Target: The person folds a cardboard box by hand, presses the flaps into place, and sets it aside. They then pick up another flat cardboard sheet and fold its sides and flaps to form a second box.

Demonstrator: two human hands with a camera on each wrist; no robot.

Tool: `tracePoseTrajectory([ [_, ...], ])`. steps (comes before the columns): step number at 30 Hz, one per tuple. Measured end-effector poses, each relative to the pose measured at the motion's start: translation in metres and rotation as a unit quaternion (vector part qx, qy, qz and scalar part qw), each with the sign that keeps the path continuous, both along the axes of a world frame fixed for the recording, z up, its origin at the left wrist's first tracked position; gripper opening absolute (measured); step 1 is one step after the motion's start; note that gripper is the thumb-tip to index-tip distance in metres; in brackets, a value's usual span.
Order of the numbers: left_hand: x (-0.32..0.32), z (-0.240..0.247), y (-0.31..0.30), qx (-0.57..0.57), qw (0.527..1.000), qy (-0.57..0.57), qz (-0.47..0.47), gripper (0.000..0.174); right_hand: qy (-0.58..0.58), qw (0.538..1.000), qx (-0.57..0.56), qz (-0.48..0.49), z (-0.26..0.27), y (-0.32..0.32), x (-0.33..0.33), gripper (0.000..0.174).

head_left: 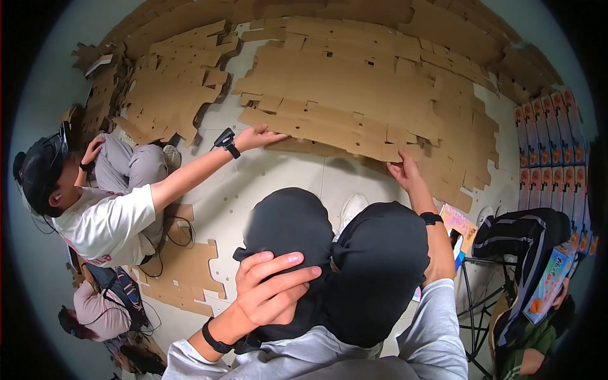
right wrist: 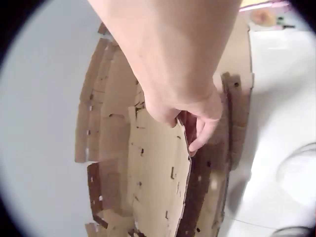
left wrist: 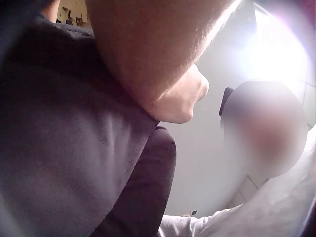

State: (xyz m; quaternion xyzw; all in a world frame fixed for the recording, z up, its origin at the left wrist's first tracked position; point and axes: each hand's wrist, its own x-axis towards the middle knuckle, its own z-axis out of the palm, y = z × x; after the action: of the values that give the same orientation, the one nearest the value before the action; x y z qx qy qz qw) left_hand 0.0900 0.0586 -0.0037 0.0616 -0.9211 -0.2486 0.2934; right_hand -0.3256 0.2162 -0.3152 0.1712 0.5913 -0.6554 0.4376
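My right hand [head_left: 408, 174] pinches the near edge of a large brown cardboard sheet [head_left: 342, 76] between thumb and fingers. In the right wrist view, the thumb lies on the sheet's top face and the fingers [right wrist: 200, 131] sit underneath the lifted edge. The sheet has small punched holes and jagged cut-outs, and lies over more cardboard [right wrist: 237, 128]. My left hand [head_left: 272, 291] rests loosely on my left knee [head_left: 288, 218], holding nothing; its thumb is hidden. Another person's hand [head_left: 256, 137] holds the left part of the same cardboard edge.
The other person [head_left: 107, 221] squats to my left. More cardboard stacks [head_left: 171, 88] lie behind that person's arm. At right stand coloured boxes [head_left: 551, 145] and a folding stool [head_left: 481, 297] with a dark bag [head_left: 522, 234]. Pale tiled floor [head_left: 304, 174] shows before my knees.
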Motion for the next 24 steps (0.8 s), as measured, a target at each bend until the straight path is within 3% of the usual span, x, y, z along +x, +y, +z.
tracePoseTrajectory([
  [3,-0.001,-0.002,-0.001,0.001,1.0,0.007,0.002,0.011,0.027,0.998,-0.005,-0.058,0.024,-0.003,-0.006,0.043],
  [6,-0.005,-0.004,-0.003,0.003,1.0,0.017,0.002,0.011,0.07,0.981,-0.108,-0.145,0.069,-0.003,-0.015,0.038],
  [11,-0.015,-0.008,-0.004,0.023,0.999,0.036,-0.007,0.016,0.129,0.943,-0.25,-0.18,0.214,0.006,0.006,0.029],
  [14,-0.02,-0.008,-0.004,0.052,0.997,0.043,-0.021,0.05,0.15,0.935,-0.269,-0.176,0.326,-0.004,0.095,0.031],
  [17,-0.031,-0.007,-0.004,0.111,0.99,0.085,0.012,0.091,0.208,0.946,-0.211,-0.131,0.378,0.004,0.186,0.042],
  [19,-0.036,-0.011,0.001,0.12,0.977,0.111,0.138,0.107,0.388,0.919,-0.058,-0.047,0.359,0.028,0.248,0.047],
  [20,-0.039,-0.009,0.0,0.118,0.968,0.123,0.186,0.112,0.477,0.879,-0.005,0.014,0.366,0.022,0.27,0.044],
  [21,-0.047,0.007,-0.007,0.11,0.97,0.157,0.152,0.092,0.562,0.823,0.049,0.061,0.373,0.017,0.293,0.042],
  [22,-0.051,0.024,-0.012,0.135,0.981,0.104,0.09,0.078,0.603,0.788,0.056,0.109,0.384,0.012,0.307,0.037],
  [24,-0.056,0.056,-0.021,0.184,0.982,-0.012,-0.036,0.051,0.358,0.923,-0.125,0.066,0.399,0.003,0.324,0.038],
])
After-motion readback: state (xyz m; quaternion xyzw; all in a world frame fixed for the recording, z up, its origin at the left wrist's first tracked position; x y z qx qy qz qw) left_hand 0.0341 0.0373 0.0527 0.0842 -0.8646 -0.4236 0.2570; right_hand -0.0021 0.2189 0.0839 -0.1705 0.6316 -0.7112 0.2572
